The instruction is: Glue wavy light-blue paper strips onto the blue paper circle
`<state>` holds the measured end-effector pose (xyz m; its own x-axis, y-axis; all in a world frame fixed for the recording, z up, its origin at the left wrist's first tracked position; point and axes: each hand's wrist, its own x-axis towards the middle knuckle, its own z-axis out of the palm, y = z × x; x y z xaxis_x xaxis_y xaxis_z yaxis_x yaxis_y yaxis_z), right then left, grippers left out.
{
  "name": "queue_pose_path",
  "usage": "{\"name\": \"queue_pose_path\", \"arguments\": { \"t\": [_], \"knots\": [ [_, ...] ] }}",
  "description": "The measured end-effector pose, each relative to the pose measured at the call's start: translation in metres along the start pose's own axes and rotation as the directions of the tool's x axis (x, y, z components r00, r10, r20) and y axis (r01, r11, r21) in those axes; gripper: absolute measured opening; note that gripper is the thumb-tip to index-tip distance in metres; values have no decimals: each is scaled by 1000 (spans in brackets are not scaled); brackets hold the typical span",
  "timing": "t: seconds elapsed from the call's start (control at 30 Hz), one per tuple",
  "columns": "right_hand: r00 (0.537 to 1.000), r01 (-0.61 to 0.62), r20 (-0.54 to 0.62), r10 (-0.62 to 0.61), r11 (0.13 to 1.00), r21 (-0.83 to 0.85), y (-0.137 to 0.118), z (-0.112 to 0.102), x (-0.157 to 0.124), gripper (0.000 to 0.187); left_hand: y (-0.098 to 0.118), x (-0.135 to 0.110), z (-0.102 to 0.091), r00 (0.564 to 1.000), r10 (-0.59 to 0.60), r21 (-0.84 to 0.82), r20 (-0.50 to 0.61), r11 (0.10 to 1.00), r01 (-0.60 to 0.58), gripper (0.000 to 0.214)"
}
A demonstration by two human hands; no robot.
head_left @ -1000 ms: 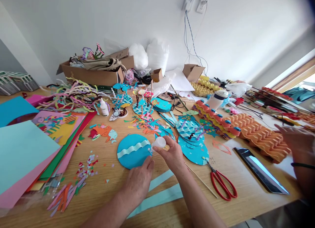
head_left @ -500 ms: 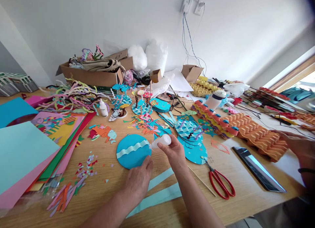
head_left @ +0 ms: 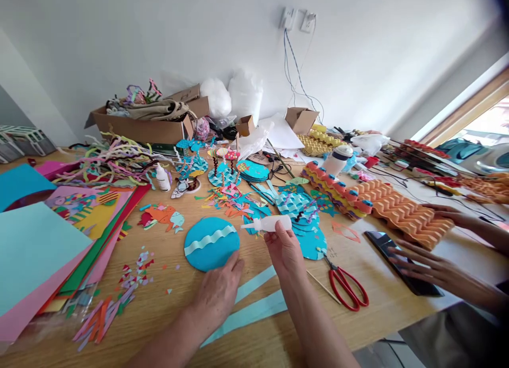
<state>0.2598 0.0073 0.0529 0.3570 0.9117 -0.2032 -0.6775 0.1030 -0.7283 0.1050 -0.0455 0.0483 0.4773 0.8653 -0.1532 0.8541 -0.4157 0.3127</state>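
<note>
A round blue disc (head_left: pixel 210 259) with one wavy pale strip (head_left: pixel 209 239) across it lies in front of me. My left hand (head_left: pixel 220 283) grips its lower right edge, the thumb partly hidden. Held sideways in my right hand (head_left: pixel 282 246) is a white glue bottle (head_left: pixel 274 224), its nozzle pointing left, just beyond the disc's right edge and not touching it. Pale blue-green paper strips (head_left: pixel 258 307) lie beneath and between my forearms. Right of my right forearm are a thin wooden stick (head_left: pixel 324 287) and red-handled scissors (head_left: pixel 345 288).
Coloured paper sheets (head_left: pixel 35 251) and small scraps (head_left: pixel 137 267) lie left. Decorated blue discs (head_left: pixel 298 211) and a second glue bottle (head_left: pixel 163 178) stand behind. At right, another person's hands (head_left: pixel 425 264) are near a dark phone-like slab (head_left: pixel 382 246) and an orange egg tray (head_left: pixel 397 209).
The glue bottle's nozzle has drawn back from the strip's right end, and the bottle is now more level. Another person's hand has come over the dark slab at right.
</note>
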Motion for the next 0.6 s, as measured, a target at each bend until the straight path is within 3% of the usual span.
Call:
{"name": "queue_pose_path", "arguments": {
  "t": [0.1,0.2,0.37,0.47,0.6],
  "knots": [
    [999,-52,-2,52,997,52,-4,0,-2,28,-1,-2,-1,999,27,-151,-36,988,-32,56],
    [993,-118,17,117,986,119,-6,2,-6,23,-1,-2,-6,988,58,-420,-141,901,-113,53],
    [972,-236,54,230,934,269,-6,12,-20,17,8,5,-15,987,-121,-846,-102,533,-22,44],
    [970,-244,62,236,924,294,-6,21,-28,13,17,7,-14,974,-184,-938,-134,342,-65,45],
    [966,-258,74,247,920,296,-5,28,-33,11,25,4,-11,976,-179,-976,-125,200,-88,50]
  ]
}}
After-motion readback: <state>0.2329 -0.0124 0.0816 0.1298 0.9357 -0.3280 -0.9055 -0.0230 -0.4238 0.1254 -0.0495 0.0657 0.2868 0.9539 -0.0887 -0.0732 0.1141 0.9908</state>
